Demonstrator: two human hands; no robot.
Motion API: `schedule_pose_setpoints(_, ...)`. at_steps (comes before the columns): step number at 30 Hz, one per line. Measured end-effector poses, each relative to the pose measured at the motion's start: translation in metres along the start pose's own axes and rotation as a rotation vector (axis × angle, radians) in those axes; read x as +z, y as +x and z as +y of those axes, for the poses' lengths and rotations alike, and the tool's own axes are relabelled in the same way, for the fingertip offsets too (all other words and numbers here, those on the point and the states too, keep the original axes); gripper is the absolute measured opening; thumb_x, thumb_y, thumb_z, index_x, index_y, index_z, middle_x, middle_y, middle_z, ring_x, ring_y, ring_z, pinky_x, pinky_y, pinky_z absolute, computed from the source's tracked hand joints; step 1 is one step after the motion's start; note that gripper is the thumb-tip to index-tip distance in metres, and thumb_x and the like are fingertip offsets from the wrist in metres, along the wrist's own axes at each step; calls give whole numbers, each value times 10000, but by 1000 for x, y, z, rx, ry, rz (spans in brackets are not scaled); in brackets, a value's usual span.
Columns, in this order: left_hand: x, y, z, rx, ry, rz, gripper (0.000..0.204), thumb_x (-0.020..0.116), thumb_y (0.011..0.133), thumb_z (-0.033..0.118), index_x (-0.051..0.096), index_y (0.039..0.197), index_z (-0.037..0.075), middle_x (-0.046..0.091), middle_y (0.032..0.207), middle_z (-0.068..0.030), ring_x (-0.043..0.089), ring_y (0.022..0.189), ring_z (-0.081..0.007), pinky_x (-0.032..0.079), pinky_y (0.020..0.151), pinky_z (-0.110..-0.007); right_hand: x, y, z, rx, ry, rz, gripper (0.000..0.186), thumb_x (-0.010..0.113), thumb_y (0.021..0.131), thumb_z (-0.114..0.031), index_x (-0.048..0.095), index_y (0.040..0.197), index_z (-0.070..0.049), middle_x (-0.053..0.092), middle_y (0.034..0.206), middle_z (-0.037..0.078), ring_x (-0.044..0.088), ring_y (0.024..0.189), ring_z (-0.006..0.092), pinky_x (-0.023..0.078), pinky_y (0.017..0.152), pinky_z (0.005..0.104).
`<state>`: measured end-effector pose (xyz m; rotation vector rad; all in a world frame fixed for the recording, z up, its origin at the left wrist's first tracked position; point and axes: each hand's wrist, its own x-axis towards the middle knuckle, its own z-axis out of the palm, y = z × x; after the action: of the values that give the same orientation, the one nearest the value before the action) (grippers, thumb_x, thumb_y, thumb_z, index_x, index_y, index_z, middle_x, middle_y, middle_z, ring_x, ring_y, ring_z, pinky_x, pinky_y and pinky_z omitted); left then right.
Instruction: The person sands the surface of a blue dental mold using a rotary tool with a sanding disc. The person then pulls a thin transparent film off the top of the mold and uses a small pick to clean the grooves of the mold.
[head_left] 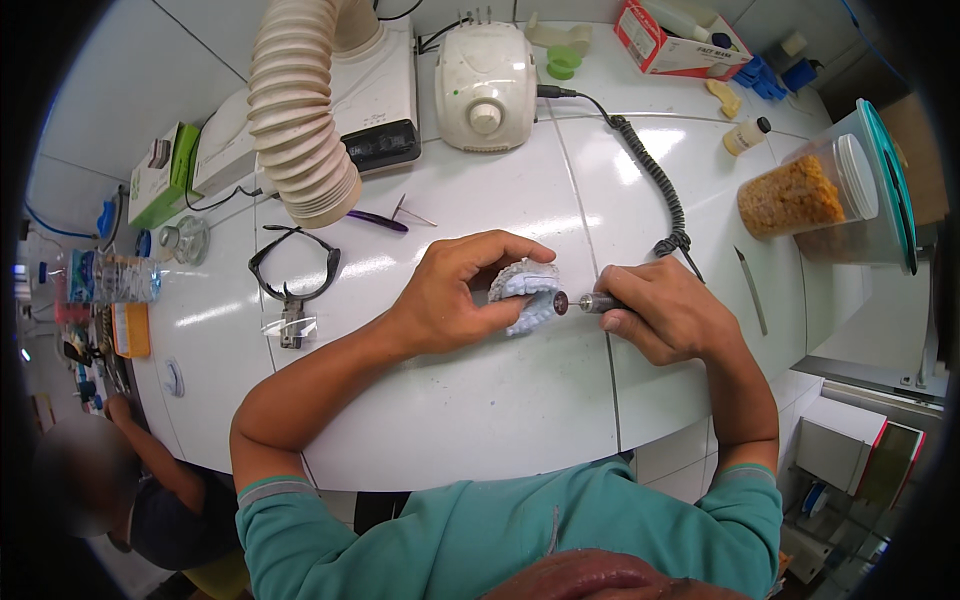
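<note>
Now we see the left hand (455,292) gripping a pale dental cast (525,295) near the middle of the white desk (470,400), fingers curled over its top. Our right hand (668,310) pinches a rotary handpiece (590,302); its small disc seems to touch the cast. Glasses (293,266) lie toward the left edge, under the ribbed hose (300,120).
</note>
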<state>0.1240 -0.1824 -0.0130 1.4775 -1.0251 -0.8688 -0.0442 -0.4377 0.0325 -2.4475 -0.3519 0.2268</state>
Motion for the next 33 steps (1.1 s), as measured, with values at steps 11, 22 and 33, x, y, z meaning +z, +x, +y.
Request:
schedule_pose_setpoints(11, -3, 1, 4, 125, 167, 19, 524, 750, 881, -102, 709, 1399, -36, 746, 1169, -101, 742, 1093, -172, 601, 1015, -329, 3, 0, 1, 16, -20, 33, 273, 668, 1067, -293, 562, 1040, -43, 618, 777, 163, 667, 712, 420, 502, 642, 505)
schedule_pose_setpoints(22, 0, -5, -10, 113, 144, 44, 329, 795, 924, -80, 588, 1161, 14, 699, 1110, -87, 727, 1012, -152, 628, 944, -328, 5, 2, -1, 34, -2, 35, 268, 662, 1070, -308, 577, 1050, -55, 625, 722, 170, 633, 655, 435, 485, 621, 507)
schedule_pose_setpoints(33, 4, -6, -5, 323, 341, 187, 379, 841, 889, -80, 737, 1238, 24, 757, 1062, -117, 785, 963, -194, 673, 878, -311, 6, -1, 1, 31, -12, 53, 265, 669, 1065, -306, 580, 1056, -58, 630, 728, 167, 637, 659, 437, 484, 619, 503)
